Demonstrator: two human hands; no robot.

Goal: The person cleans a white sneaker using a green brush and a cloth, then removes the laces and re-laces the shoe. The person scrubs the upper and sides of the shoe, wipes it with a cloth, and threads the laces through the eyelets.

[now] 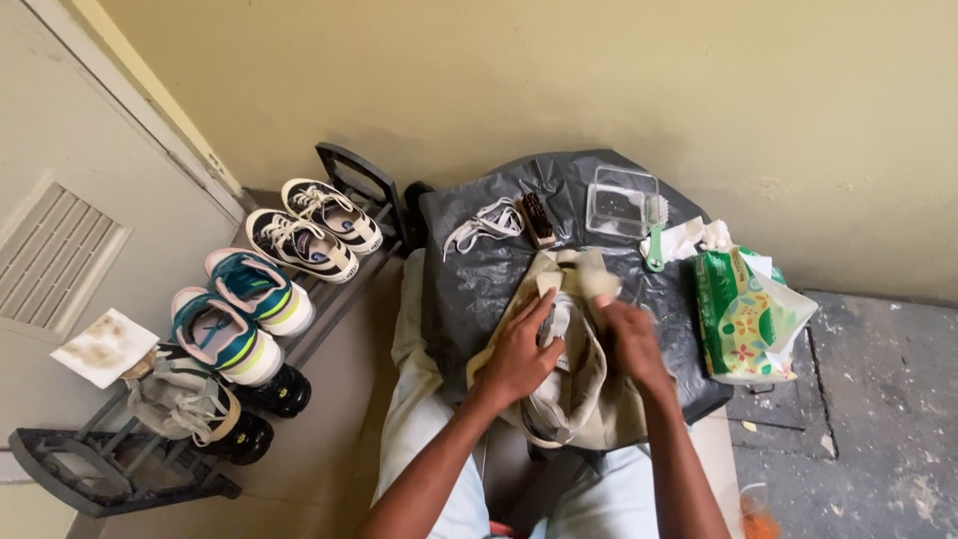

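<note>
Seated person, seen from above, knees under a small bench (469, 299) draped in dark grey plastic sheeting.

Left hand (521, 351) lies on a beige high-top shoe (579, 399) that rests at the near edge of the bench, partly over the lap. Its grip is closed loosely around the shoe's upper and tongue, fingers curled over the fabric. Right hand (631, 339) is just beside it, on the other side of the shoe's opening; fingers are bent in against the shoe and a pale cloth or wipe (597, 274) shows at the fingertips (whether it is actually pinched, cannot tell).

On the bench behind the shoe: a loose white shoelace (484, 222), a small dark brush (539, 220) just right of it, a clear plastic tub (622, 203), and a green-handled brush (656, 240) near the tub. Crumpled white tissue (689, 238) lies beside that. At the right edge stands a green flowered pack of wipes (743, 314), open at the top.

Left of the bench, against the wall, a low dark shoe rack (120, 469) holds pairs in a row: black-and-white sneakers (314, 228), teal-and-white trainers (235, 314), and dark shoes (215, 414) nearest. A stained paper (103, 345) sits by the rack. The floor to the right is bare grey concrete (878, 399).
</note>
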